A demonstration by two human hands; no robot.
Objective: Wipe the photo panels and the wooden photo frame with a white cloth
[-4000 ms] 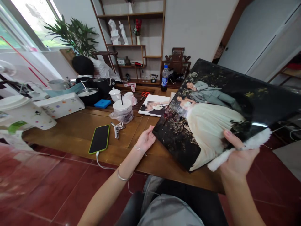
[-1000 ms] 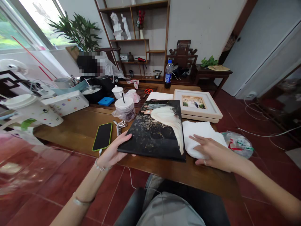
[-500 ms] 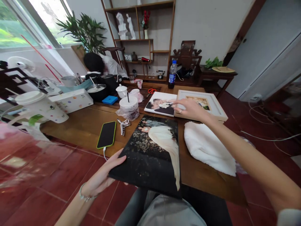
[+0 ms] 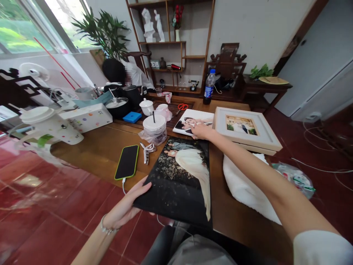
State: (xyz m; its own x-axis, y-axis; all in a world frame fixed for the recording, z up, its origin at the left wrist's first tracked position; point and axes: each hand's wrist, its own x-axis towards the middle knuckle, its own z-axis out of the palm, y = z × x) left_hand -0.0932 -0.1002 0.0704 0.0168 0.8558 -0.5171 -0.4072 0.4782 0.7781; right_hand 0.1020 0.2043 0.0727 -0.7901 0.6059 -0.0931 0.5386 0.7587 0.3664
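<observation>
A dark wedding photo panel (image 4: 176, 184) tilts over the table's near edge, its picture side up. My left hand (image 4: 138, 195) grips its lower left side, thumb on top and fingers underneath. Just beyond it lies a smaller light photo panel (image 4: 205, 115) showing a couple. My right hand (image 4: 202, 131) is closed at that panel's near edge, fingers curled around the edge and partly hidden. Right of that panel is a pale wooden picture frame (image 4: 266, 127) with a white mat and a wedding photo. Under my right forearm lies a white towel (image 4: 239, 184).
A phone (image 4: 127, 162) on a cable, a hair clip (image 4: 147, 152) and a lidded cup (image 4: 154, 127) stand left of the panel. Further back are red scissors (image 4: 182, 107), a bottle (image 4: 209, 88) and a blue box (image 4: 132, 117). A person (image 4: 135, 75) bends low at the far side.
My right hand has moved left and nearer, from above the light panel to its near edge, its fingers now curled. The left hand keeps hold of the dark panel. The view has shifted slightly.
</observation>
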